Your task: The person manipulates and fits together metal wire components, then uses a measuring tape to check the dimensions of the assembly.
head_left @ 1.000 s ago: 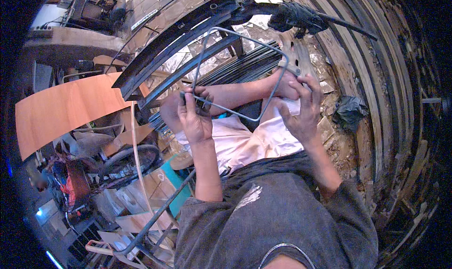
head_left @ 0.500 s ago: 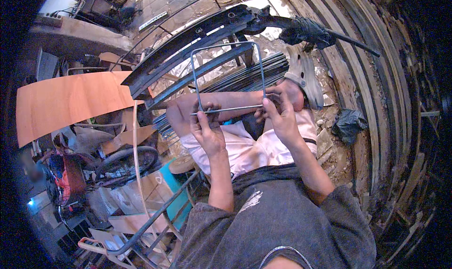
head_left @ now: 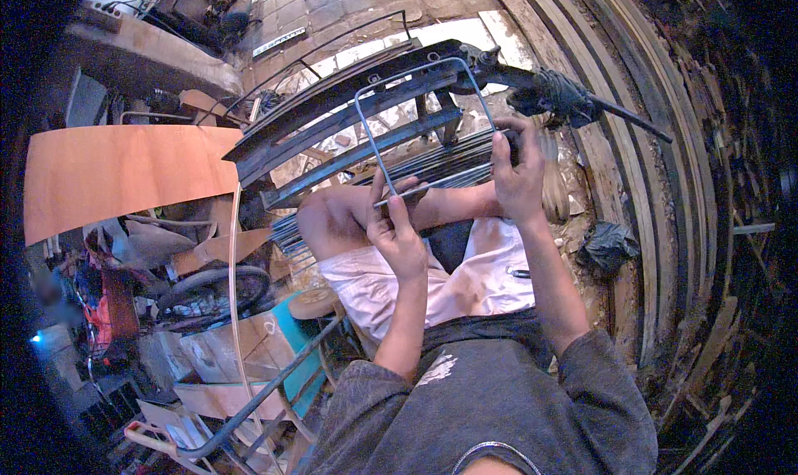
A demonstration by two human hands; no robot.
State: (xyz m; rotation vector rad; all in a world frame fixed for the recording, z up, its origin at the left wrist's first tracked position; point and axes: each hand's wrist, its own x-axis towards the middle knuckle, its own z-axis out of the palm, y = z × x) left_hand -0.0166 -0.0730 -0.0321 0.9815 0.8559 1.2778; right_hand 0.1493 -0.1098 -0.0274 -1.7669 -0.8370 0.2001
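A person seated in a cluttered metal workshop holds a bent steel-rod frame (head_left: 420, 118), a thin rectangular loop standing upright over the knees. The left hand (head_left: 397, 230) pinches the frame's lower left corner, fingers closed on the rod where its loose ends cross; the right hand (head_left: 517, 176) is wrapped around the right-hand upright, fingers curled shut, though the palm side is turned away and its exact grip is hard to make out. The frame's top bar overlaps a black steel channel rack (head_left: 349, 109) lying just behind it, so the rod's outline partly blends into the dark metal. A bundle of straight steel rods (head_left: 453, 163) lies behind the frame's lower half, partly hidden by both hands. An orange board (head_left: 116, 180) sits well left of the frame, and a bicycle wheel (head_left: 212, 296) below-left is half buried in clutter. A power drill (head_left: 565, 101) lies just right of the frame's top.
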